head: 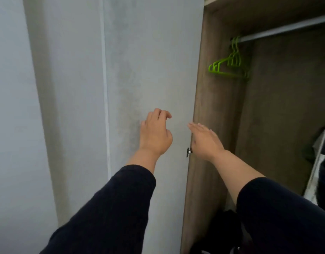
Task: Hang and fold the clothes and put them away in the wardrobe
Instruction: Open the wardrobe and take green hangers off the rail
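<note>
The wardrobe stands in front of me with a grey door [150, 70] on the left and an open brown compartment [279, 99] on the right. Several green hangers [229, 66] hang empty at the left end of a metal rail [286, 29]. My left hand [155, 133] hovers in front of the grey door, fingers loosely curled, holding nothing. My right hand [206, 139] is flat with fingers stretched out, at the door's right edge just above a small metal handle [188, 152]. Both arms wear dark sleeves. No clothes are in my hands.
A pale wall [15, 107] fills the left side. A mirrored door edge [321, 153] leans in at the far right. Dark items [220, 233] lie low in the wardrobe between my arms, too dim to identify.
</note>
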`<state>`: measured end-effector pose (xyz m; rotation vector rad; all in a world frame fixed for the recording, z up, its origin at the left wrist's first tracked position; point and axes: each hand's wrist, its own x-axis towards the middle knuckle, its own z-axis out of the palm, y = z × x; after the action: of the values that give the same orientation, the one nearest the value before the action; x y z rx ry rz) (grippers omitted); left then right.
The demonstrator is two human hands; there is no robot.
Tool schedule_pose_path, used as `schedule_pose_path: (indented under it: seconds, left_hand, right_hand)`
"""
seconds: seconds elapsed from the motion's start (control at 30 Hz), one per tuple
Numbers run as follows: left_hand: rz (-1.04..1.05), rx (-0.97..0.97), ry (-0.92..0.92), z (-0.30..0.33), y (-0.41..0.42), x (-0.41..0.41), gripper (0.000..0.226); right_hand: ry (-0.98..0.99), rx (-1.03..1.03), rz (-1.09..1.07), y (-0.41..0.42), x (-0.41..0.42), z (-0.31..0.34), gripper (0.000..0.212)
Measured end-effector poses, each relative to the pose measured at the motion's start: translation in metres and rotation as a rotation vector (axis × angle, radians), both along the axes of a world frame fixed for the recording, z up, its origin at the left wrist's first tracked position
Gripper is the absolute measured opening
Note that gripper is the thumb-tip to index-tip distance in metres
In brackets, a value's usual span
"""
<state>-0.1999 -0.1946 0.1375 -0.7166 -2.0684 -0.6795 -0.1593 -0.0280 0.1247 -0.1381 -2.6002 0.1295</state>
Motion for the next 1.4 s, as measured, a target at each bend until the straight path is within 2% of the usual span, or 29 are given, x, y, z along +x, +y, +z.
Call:
schedule_pose_path:
  seconds: [0.2, 0.47, 0.7, 0.83, 0.93, 1.17, 1.27, 1.4]
  left_hand:
    - [-0.107, 0.018, -0.077, 0.041, 0.070, -0.043, 0.045]
    - [-0.255, 0.051, -0.133, 0.092, 0.179, -0.118, 0.040]
    - [-0.309, 0.120, -0.093, 0.118, 0.245, -0.160, 0.043]
    - [-0.304, 0.175, 0.061, 0.150, 0.270, -0.183, 0.039]
    - [-0.341, 0.216, 0.090, 0.186, 0.284, -0.195, 0.036]
    - [-0.413, 0.172, -0.132, 0.227, 0.313, -0.220, 0.040]
    - [-0.419, 0.118, -0.188, 0.232, 0.321, -0.229, 0.043]
    - [-0.416, 0.164, -0.291, 0.234, 0.326, -0.233, 0.039]
  right_hand:
    - [0.079, 0.007, -0.075, 0.079, -0.013, 0.046, 0.070]
    - [0.124, 0.036, -0.180, 0.173, -0.073, 0.103, 0.063]
    - [0.257, -0.128, -0.141, 0.218, -0.136, 0.138, 0.051]
    - [0.303, -0.119, -0.176, 0.230, -0.159, 0.154, 0.049]
    - [0.343, -0.090, -0.185, 0.235, -0.175, 0.172, 0.049]
    - [0.271, -0.110, -0.121, 0.247, -0.202, 0.190, 0.065]
    - [0.283, -0.113, -0.137, 0.253, -0.207, 0.190, 0.059]
    - [0.294, -0.034, -0.258, 0.261, -0.207, 0.195, 0.043]
